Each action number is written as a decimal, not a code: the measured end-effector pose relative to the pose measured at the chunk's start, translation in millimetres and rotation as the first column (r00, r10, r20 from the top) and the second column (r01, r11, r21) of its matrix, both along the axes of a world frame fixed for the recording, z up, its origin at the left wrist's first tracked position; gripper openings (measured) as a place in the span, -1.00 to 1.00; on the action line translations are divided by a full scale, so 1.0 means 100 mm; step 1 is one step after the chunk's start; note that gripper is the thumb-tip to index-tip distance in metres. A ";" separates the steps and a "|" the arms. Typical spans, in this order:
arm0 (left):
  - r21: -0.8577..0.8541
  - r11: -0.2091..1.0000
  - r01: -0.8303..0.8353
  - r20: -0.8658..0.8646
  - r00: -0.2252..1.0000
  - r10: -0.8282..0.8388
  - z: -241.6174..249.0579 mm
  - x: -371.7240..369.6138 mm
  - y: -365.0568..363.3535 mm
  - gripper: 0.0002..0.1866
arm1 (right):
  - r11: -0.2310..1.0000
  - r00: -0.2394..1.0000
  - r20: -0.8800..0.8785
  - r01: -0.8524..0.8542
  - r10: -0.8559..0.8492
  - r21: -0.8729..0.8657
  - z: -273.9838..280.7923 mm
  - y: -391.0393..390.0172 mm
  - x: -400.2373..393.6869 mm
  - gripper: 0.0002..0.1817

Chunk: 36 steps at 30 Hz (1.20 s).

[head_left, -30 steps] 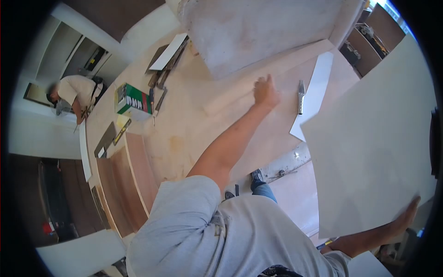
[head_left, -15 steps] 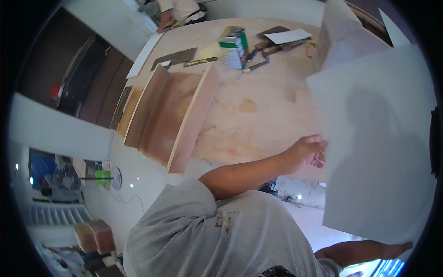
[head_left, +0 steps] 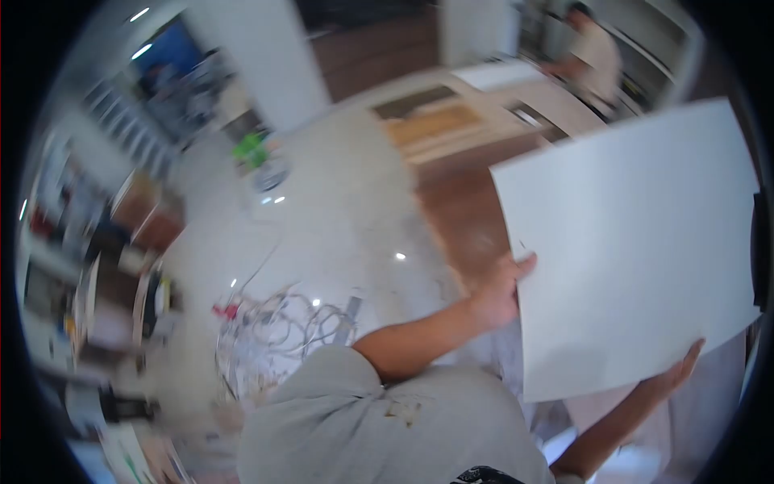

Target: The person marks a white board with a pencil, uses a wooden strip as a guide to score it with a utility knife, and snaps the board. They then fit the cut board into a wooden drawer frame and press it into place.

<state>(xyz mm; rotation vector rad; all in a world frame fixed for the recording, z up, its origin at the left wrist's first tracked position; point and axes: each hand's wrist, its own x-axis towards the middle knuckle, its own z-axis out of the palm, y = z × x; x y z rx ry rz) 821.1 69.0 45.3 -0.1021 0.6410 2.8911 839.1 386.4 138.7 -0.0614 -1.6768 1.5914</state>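
White sheet point(head_left: 637, 242), large and held up at the right, gripped on its left edge by the left hand point(head_left: 500, 290) and on its near right corner by the right hand point(head_left: 673, 373), above a pale floor point(head_left: 339, 218) with tangled cables point(head_left: 282, 323) at near left.

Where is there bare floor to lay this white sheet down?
The pale floor is bare between the tangled cables and the wood panels. It is crowded along the cluttered shelves. Left hand and right hand hold the white sheet.
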 end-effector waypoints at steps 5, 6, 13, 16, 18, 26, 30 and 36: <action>-0.050 0.950 -0.307 0.255 0.916 0.310 -0.45 -0.05 -0.94 -0.59 | 0.838 0.873 0.157 -0.372 0.462 -0.398 -0.55 -0.97 -1.07 -0.35; -0.064 0.937 -0.343 0.303 0.888 0.346 -0.63 -0.12 -1.05 -0.60 | 0.838 0.857 0.199 -0.372 0.475 -0.398 -0.77 -1.07 -1.25 -0.37; -0.414 0.853 -0.319 0.572 0.638 0.516 -1.28 -0.26 -1.40 -0.62 | 0.791 0.767 0.400 -0.219 0.501 -0.571 -1.70 -1.52 -1.92 -0.43; -0.485 0.821 -0.302 0.623 0.539 0.567 -1.59 -0.43 -1.40 -0.60 | 0.767 0.723 0.391 -0.296 0.569 -0.568 -2.16 -1.45 -2.19 -0.45; -0.567 0.784 -0.253 0.595 0.532 0.602 -1.92 -0.57 -1.47 -0.51 | 0.720 0.588 0.477 -0.286 0.653 -0.633 -2.05 -1.52 -2.18 -0.47; -0.651 -0.708 0.275 0.075 0.951 0.300 -2.78 -0.72 -1.86 -0.54 | 0.549 0.248 0.491 -0.427 0.835 -0.719 -2.31 -1.03 -2.38 -0.69; -0.867 0.442 -0.230 0.218 0.622 0.752 -2.29 -0.88 -1.73 -0.64 | 0.672 0.141 0.725 -0.525 0.674 -0.523 -2.17 -0.86 -2.49 -0.70; -0.760 0.496 -0.420 0.262 0.501 0.825 -2.30 -1.11 -1.77 -0.64 | 0.682 0.397 0.915 -0.689 0.073 0.245 -2.23 -0.85 -2.63 -0.63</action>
